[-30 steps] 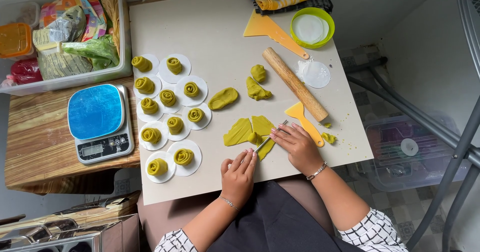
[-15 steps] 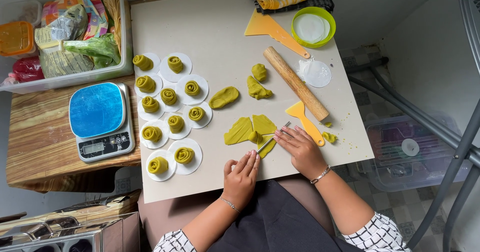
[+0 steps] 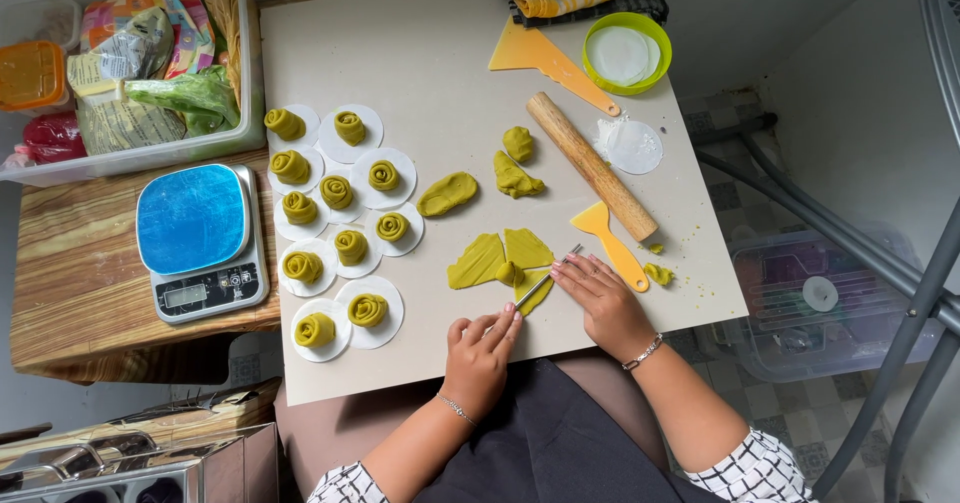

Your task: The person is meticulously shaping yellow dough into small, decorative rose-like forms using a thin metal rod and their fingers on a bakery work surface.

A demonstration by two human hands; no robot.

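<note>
A flattened green dough sheet [image 3: 500,259] lay near the table's [image 3: 440,83] front edge. The right hand [image 3: 600,298] gripped a thin metal blade [image 3: 546,281] across it; the left hand [image 3: 478,348], fingers loosely curled and empty, touched the blade's tip. Dough rolls [image 3: 335,233] on paper rounds sat at nine o'clock, a rolling pin [image 3: 590,165] at two.

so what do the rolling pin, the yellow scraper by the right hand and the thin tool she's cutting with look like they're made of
The rolling pin looks like bare wood: pale brown, matte, faint grain. The yellow scraper seems plastic: one even colour, smooth, blade and handle moulded together. The thin tool lies across the flattened green dough between the right hand and left hand; it looks like metal, grey and shiny, though too small to be sure.
</note>
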